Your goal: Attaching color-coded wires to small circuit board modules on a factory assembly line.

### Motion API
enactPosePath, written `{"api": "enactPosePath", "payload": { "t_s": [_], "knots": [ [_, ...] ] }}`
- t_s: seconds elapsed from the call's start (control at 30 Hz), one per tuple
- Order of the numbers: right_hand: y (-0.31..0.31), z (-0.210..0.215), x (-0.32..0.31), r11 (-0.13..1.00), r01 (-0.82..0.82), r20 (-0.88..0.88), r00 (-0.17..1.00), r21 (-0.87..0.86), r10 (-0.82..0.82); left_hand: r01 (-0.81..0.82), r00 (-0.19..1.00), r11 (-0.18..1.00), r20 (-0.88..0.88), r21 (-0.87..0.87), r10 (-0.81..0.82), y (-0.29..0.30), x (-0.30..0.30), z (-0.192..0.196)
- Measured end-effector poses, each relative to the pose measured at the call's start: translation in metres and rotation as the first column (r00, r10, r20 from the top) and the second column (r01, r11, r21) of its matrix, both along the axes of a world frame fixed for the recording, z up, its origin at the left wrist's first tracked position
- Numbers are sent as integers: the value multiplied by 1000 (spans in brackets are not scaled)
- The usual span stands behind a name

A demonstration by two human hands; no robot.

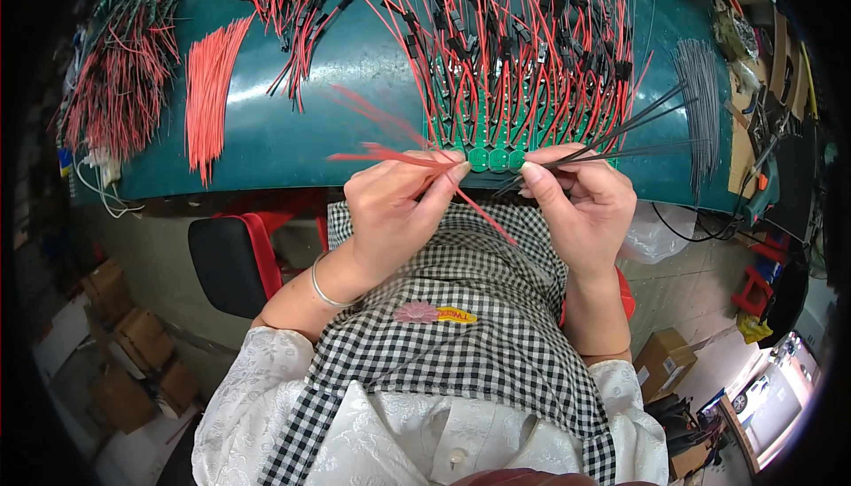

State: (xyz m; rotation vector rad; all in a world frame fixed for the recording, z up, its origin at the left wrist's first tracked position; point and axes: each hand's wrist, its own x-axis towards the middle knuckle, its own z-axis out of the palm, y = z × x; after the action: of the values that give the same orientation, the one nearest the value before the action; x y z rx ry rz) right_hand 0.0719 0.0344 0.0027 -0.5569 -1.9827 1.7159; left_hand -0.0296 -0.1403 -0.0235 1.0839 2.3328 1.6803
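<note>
At the table's near edge, my left hand (390, 202) is closed, pinching a few thin red wires (486, 215) between thumb and forefinger. Their far ends fan out to the left, some blurred. Opposite it, my right hand (585, 207) is closed on several black wires (634, 125) that splay to the upper right. Between my fingertips lie small round green circuit boards (499, 160), the front row of a larger panel. Whether a wire tip touches a board cannot be made out. Behind them stands a dense crowd of red and black leads with black connectors (510, 47).
On the green table (346, 69) lie a bundle of loose red wires (213, 96), a bundle of black wires (698, 101) and heaps of wired leads (124, 87). A red and black chair (232, 260) and cardboard boxes (146, 340) stand below on the left.
</note>
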Motion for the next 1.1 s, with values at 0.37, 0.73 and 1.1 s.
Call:
{"api": "enactPosePath", "payload": {
  "t_s": [0.37,0.73,1.1],
  "knots": [
    [1,1,-2,966,-5,10,1000,260,2,-104,994,994,35,-32,105,6,3,4],
    [1,2,-6,921,-7,-9,1000,389,12,-62,859,995,512,77,14,0,2,35],
    [0,-1,-8,912,-21,-30,999,409,37,16,929,999,370,30,-26,5,2,33]
  ]
}}
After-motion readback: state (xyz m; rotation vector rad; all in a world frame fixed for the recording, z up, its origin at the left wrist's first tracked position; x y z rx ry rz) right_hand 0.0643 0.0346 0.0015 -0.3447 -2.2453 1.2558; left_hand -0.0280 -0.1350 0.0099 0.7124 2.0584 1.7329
